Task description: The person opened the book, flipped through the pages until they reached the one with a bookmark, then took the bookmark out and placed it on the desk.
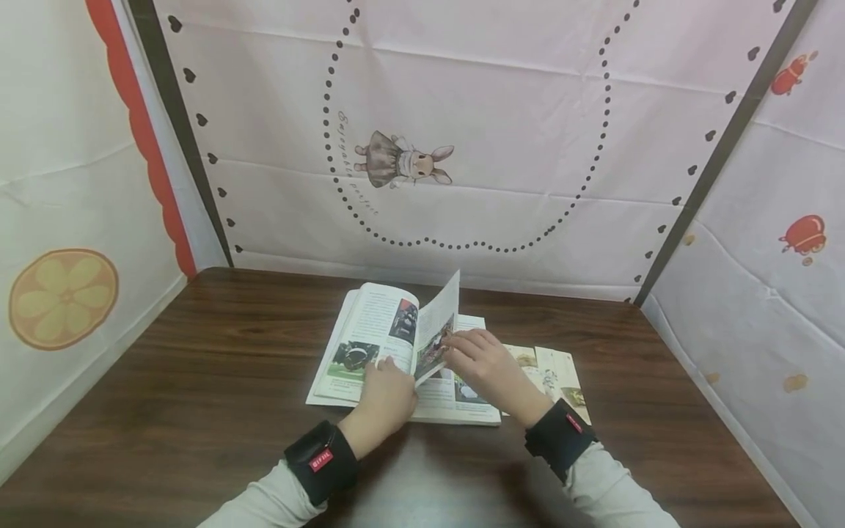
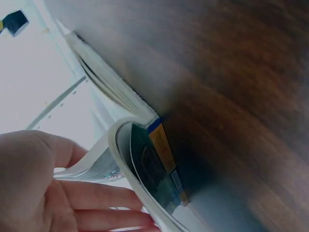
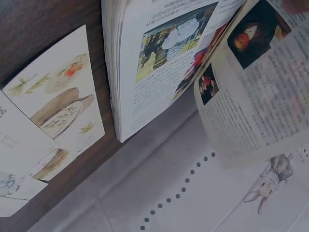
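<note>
An open book (image 1: 370, 323) with printed text and colour photos lies on the table. At the lower part of its left pages, near the spine, is my left hand (image 1: 386, 396); in the left wrist view the thumb and fingers of that hand (image 2: 53, 188) hold the curved pages (image 2: 128, 150) between them. My right hand (image 1: 485, 363) pinches the outer edge of a single page (image 1: 441, 315), which stands raised over the right half. In the right wrist view the lifted page (image 3: 251, 111) slants away from the thick right-hand pages (image 3: 159, 67). Only a blurred fingertip shows there.
Illustrated paper cards (image 1: 561, 378) lie on the table right of the book, partly behind the right forearm. The brown wooden table (image 1: 218, 367) meets a printed cloth wall (image 1: 502, 161) at the back. Cloth walls also stand at both sides.
</note>
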A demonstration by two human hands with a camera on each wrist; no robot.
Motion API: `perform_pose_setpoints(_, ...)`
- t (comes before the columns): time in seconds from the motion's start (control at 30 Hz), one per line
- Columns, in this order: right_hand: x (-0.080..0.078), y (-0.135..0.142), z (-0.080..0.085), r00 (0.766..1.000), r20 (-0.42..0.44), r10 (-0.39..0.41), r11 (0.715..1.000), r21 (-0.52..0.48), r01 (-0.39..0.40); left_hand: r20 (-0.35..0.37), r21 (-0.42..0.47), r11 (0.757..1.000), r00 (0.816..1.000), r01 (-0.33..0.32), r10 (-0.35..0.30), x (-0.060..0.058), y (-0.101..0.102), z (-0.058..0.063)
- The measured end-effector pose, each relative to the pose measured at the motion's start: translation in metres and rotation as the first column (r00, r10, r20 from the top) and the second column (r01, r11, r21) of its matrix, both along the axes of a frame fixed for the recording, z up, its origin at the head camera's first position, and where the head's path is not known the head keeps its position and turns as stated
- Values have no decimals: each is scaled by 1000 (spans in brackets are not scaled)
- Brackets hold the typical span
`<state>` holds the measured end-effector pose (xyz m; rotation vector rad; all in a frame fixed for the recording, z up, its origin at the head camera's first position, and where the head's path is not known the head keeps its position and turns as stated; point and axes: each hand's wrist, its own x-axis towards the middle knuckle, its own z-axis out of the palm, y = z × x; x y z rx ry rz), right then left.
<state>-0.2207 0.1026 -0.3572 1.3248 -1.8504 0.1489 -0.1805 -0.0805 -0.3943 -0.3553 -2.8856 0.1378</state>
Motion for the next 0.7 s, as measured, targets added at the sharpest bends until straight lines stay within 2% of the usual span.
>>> perform_pose_setpoints(0.07,-1,2,0,998,56,-28,999,-44,31,15,145,989,1000,-12,10,-2,-6,3)
perform_pose_setpoints(0.1,-1,4,0,994,94,-47,997,-56,53,21,222,975,1000,-25,21,-4,-10,4)
perform_pose_setpoints(0.17,0,7,-2,977,185,-110,992,-40,119,26,378,924,999,-47,40,-7,-20,5)
perform_pose_setpoints(0.2,1,9,-3,960,239,-148,988,-9,155,41,450,891,998,-62,49,-8,-25,5)
perform_pose_setpoints(0.27,3,12,-6,903,359,-236,972,77,223,87,579,808,994,-106,68,-10,-35,6)
perform_pose_setpoints(0.4,5,16,-13,735,550,-396,917,275,288,177,753,631,981,-187,80,-11,-53,7)
perform_pose_setpoints(0.43,5,16,-15,698,581,-419,906,312,285,190,777,598,979,-197,76,-11,-57,8)
perform_pose_setpoints(0.47,5,17,-17,668,603,-437,897,343,278,196,792,576,978,-201,72,-11,-61,9)
perform_pose_setpoints(0.5,5,18,-19,645,620,-446,892,367,264,196,801,564,978,-201,71,-11,-64,10)
perform_pose_setpoints(0.57,5,19,-24,613,641,-463,881,407,240,184,802,566,980,-192,72,-10,-70,12)
perform_pose_setpoints(0.6,5,20,-26,600,650,-466,878,420,227,178,795,577,981,-187,72,-10,-73,12)
perform_pose_setpoints(0.7,6,20,-33,584,659,-474,871,448,203,165,767,613,982,-188,94,-8,-79,10)
